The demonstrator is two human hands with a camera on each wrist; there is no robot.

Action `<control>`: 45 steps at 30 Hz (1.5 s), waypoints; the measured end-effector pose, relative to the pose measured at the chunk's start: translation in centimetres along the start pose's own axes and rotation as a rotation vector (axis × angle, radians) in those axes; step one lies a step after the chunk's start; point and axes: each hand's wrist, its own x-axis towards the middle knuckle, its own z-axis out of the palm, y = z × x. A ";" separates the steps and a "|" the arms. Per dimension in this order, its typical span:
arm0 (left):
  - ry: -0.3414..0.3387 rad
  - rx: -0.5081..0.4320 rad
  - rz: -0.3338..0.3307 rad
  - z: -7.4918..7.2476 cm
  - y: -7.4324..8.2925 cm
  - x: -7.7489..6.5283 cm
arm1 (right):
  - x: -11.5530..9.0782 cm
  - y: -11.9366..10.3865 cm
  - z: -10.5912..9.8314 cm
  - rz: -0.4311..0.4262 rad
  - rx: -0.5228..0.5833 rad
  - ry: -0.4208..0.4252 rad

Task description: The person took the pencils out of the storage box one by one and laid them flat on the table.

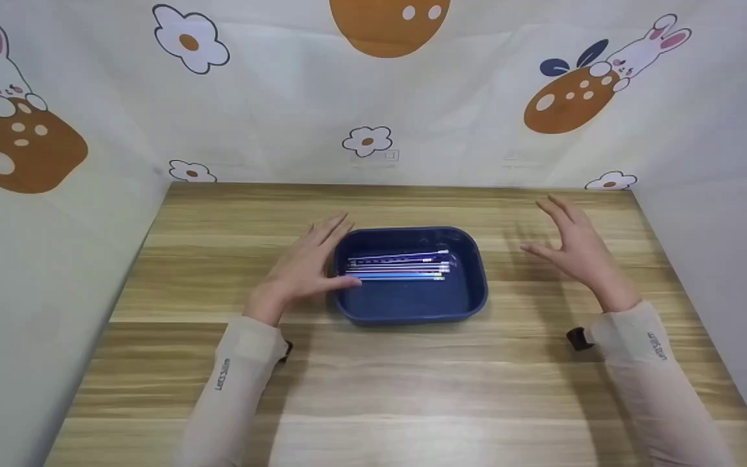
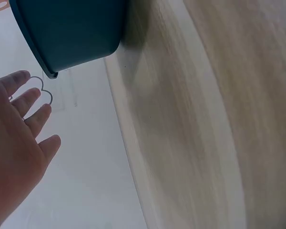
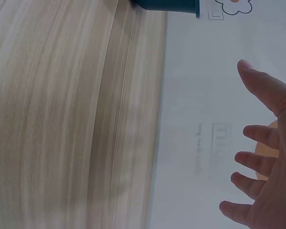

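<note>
A dark blue rectangular bin (image 1: 412, 305) sits on the table, with several slim pencils (image 1: 399, 267) lying side by side in it, pale ends to the right. My left hand (image 1: 305, 266) is at the bin's left side, fingers extended and thumb overlapping the left rim in the head view. In the left wrist view, the fingers of that hand (image 2: 19, 129) spread beside and below the bin's outer wall (image 2: 76, 33). Off to the right of the bin, my right hand (image 1: 578, 253) hovers with fingers and thumb apart, holding nothing; the right wrist view shows its palm (image 3: 276, 176) bare.
The wood-grain table (image 1: 412, 389) runs under both forearms. A pale printed cloth (image 1: 270, 117) with flowers and rabbits stands behind it and along both sides. Dark wrist bands (image 1: 580, 338) show at the sleeve cuffs.
</note>
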 end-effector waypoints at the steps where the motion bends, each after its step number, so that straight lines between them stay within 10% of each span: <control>1: -0.003 -0.006 0.002 0.1 0.1 0.0 | 0.0 0.0 0.0 0.001 0.001 -0.003; 25: -0.111 -0.077 0.005 1.9 0.5 -2.1 | -0.9 -1.0 0.8 -0.004 0.032 -0.016; 45: -0.169 0.058 -0.018 0.9 1.3 -1.2 | -0.7 -2.5 0.4 -0.022 0.039 -0.022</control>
